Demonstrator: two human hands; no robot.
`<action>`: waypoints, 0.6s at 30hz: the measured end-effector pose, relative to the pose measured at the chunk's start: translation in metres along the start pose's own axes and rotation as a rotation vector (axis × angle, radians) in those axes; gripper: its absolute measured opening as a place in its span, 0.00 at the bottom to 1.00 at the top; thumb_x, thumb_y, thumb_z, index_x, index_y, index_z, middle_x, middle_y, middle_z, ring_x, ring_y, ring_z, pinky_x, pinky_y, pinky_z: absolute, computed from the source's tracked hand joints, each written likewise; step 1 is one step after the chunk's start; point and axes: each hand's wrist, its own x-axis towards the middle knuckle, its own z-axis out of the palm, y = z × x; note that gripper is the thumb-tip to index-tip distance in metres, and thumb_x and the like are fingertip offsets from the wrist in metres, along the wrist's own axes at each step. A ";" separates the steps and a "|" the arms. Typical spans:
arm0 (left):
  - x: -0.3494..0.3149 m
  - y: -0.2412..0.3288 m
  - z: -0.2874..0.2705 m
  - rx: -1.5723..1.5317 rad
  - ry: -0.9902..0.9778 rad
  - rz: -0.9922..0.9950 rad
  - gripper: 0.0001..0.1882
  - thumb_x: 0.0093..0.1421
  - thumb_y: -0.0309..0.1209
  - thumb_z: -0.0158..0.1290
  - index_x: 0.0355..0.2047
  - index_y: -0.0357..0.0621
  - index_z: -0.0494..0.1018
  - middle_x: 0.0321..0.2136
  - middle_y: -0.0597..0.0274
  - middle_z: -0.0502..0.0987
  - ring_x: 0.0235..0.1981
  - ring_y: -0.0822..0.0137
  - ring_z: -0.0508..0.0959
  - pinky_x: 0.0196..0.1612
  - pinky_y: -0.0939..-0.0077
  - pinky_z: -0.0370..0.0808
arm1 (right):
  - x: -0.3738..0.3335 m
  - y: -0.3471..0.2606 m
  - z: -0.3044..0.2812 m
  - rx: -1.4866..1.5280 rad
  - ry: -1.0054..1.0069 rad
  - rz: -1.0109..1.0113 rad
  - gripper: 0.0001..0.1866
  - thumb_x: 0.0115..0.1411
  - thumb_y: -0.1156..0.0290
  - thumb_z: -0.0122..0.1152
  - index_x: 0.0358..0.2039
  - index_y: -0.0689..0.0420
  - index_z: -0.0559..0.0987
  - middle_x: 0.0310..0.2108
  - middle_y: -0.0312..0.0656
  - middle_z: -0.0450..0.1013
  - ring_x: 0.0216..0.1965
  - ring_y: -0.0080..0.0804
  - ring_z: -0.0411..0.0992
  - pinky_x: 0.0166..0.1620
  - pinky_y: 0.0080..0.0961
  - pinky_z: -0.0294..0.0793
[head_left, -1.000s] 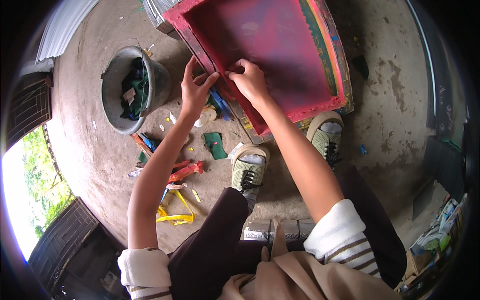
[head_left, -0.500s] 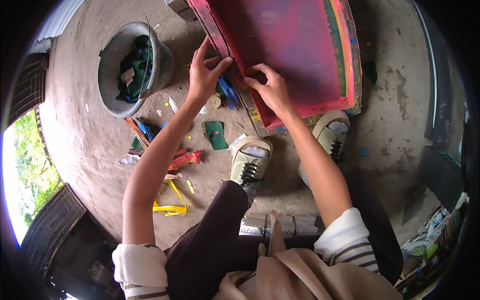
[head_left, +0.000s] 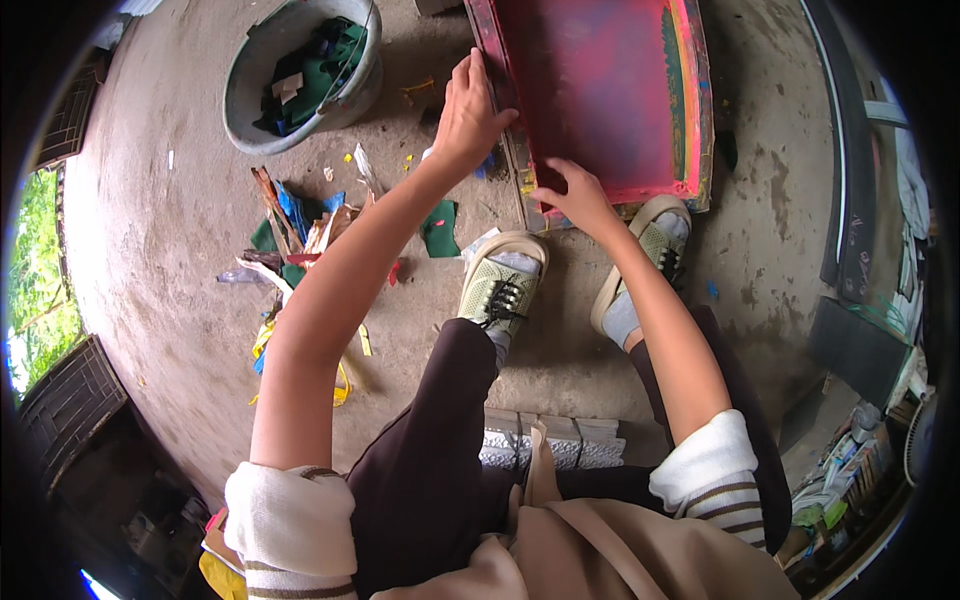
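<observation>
A paint-stained wooden printing screen [head_left: 600,90], its inside smeared pink and red, lies ahead of me. My left hand [head_left: 470,115] is at its left rail, fingers stretched along the outer side and thumb across the rail, gripping it. My right hand [head_left: 582,198] is at the near left corner, over the inner edge. Its thumb and index finger are curved and apart, with nothing visible between them. The far end of the screen runs out of view.
A grey bucket [head_left: 245,90] with dark green scraps stands at the left. Wood slivers [head_left: 275,205], a green cloth scrap [head_left: 440,229] and yellow strips litter the floor. My shoes [head_left: 500,285] are near the screen's front edge. A strapped stack [head_left: 555,440] lies beneath me.
My view has shifted, so bucket and screen appear higher. My left hand has turned over the left rail, and my right hand has moved nearer to the front left corner.
</observation>
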 end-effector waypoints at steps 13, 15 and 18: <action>-0.062 0.004 -0.012 0.425 -0.222 0.350 0.41 0.50 0.26 0.50 0.64 0.42 0.46 0.65 0.50 0.43 0.65 0.53 0.50 0.62 0.53 0.54 | -0.030 0.010 0.011 -0.465 0.042 -0.196 0.23 0.41 0.69 0.70 0.38 0.67 0.76 0.39 0.50 0.72 0.43 0.48 0.69 0.45 0.36 0.70; -0.059 0.008 -0.015 0.470 -0.253 0.349 0.41 0.50 0.26 0.50 0.64 0.41 0.46 0.65 0.49 0.43 0.65 0.53 0.50 0.62 0.53 0.54 | -0.032 0.012 0.011 -0.475 0.018 -0.185 0.23 0.44 0.70 0.69 0.40 0.66 0.76 0.40 0.50 0.71 0.45 0.48 0.68 0.47 0.36 0.69; -0.051 0.012 -0.025 0.533 -0.364 0.387 0.41 0.47 0.29 0.55 0.62 0.40 0.52 0.63 0.50 0.49 0.64 0.56 0.51 0.63 0.52 0.53 | -0.031 0.008 0.000 -0.632 -0.057 -0.232 0.20 0.47 0.72 0.65 0.42 0.61 0.76 0.44 0.46 0.70 0.50 0.46 0.65 0.52 0.36 0.65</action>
